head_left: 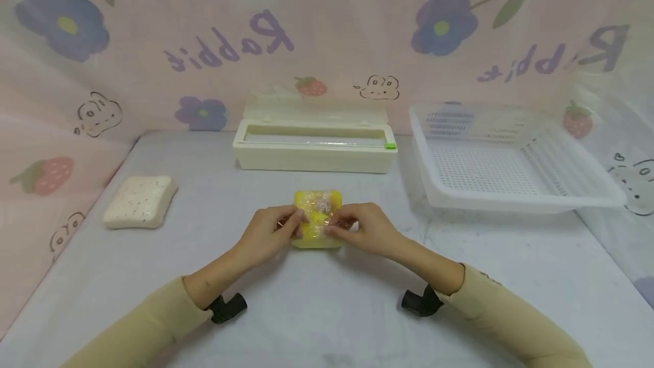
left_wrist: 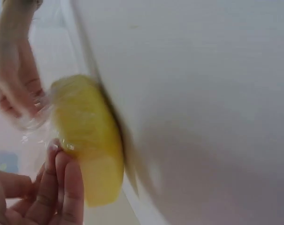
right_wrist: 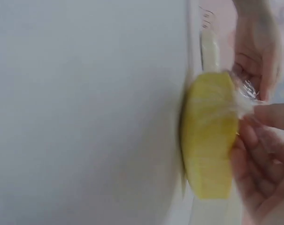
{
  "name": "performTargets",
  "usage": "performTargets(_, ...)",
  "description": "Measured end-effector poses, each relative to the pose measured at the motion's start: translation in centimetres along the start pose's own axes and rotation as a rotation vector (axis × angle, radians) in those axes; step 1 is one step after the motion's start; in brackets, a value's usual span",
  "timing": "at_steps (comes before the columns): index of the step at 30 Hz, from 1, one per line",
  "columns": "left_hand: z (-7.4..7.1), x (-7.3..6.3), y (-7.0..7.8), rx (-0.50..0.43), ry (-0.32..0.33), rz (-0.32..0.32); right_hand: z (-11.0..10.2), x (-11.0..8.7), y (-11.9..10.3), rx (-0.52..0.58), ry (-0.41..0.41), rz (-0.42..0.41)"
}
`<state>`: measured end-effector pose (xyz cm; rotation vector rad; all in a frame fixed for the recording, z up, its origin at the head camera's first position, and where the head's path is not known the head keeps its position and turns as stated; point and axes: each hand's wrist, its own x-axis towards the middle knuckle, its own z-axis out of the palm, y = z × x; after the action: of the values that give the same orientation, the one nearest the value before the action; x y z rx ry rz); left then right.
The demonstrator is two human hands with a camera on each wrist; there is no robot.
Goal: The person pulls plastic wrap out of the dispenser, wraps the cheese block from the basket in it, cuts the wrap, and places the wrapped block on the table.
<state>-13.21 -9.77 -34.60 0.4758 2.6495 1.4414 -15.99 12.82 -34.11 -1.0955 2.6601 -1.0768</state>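
A yellow block (head_left: 318, 240) with rounded corners lies flat on the table, cling film (head_left: 323, 204) stretched and crumpled over its top. At its left side, my left hand (head_left: 273, 229) pinches the film with thumb and fingers. From the right side, my right hand (head_left: 365, 227) pinches a gathered bit of film. Wrinkled film also runs down the block's side (left_wrist: 83, 117) in the left wrist view. Close up in the right wrist view, the right fingers (right_wrist: 259, 159) touch the block's upper edge. The block's underside is hidden.
Behind the block stands a cream cling film box (head_left: 315, 159), lid raised, roll inside, a green slider at its right end. A white perforated basket (head_left: 511, 200) sits at the back right. To the left lies a cream speckled block (head_left: 139, 202). Patterned cloth (head_left: 327, 33) hangs behind.
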Motion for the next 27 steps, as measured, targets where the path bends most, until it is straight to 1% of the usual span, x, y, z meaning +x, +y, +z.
performTargets(3, -0.2, 0.4, 0.3, -0.055, 0.007, -0.064, -0.4, 0.7, 0.3, 0.110, -0.012, 0.161)
performTargets(5, -0.4, 0.7, 0.4, -0.030, 0.010, -0.084, -0.4, 1.1, 0.4, 0.163, -0.005, 0.244)
performTargets(6, -0.5, 0.8, 0.4, -0.010, 0.006, -0.090, -0.4, 1.3, 0.4, 0.182, 0.001, 0.270)
performTargets(9, -0.6, 1.1, 0.6, 0.035, -0.004, -0.093, -0.4, 1.6, 0.5, 0.217, 0.029, 0.320)
performTargets(11, -0.7, 1.4, 0.5, 0.037, -0.009, -0.099, -0.3, 1.8, 0.6, 0.218, 0.047, 0.333)
performTargets(14, -0.6, 1.8, 0.4, 0.017, -0.002, -0.147, -0.2, 1.9, 0.8, 0.226, 0.068, 0.366)
performTargets(16, -0.5, 1.9, 0.2, 0.029, -0.002, -0.188, 0.0, 1.8, 1.0, 0.212, 0.066, 0.390)
performTargets(18, -0.3, 1.8, 0.1, 0.045, -0.011, -0.212, 0.0, 1.7, 1.4, 0.203, 0.053, 0.404)
performTargets(19, -0.2, 1.8, 0.1, 0.057, -0.017, -0.214, 0.0, 1.6, 1.4, 0.204, 0.039, 0.410)
performTargets(23, -0.7, 1.8, 0.0, 0.062, -0.027, -0.198, -0.6, 1.3, 1.3, 0.212, 0.005, 0.384)
performTargets(25, -1.3, 1.8, -0.1, 0.047, -0.027, -0.201, -1.0, 1.0, 1.1, 0.178, 0.004, 0.336)
performTargets(27, -1.9, 1.7, 0.0, 0.026, -0.009, -0.207, -1.1, 0.5, 0.9, 0.113, 0.023, 0.244)
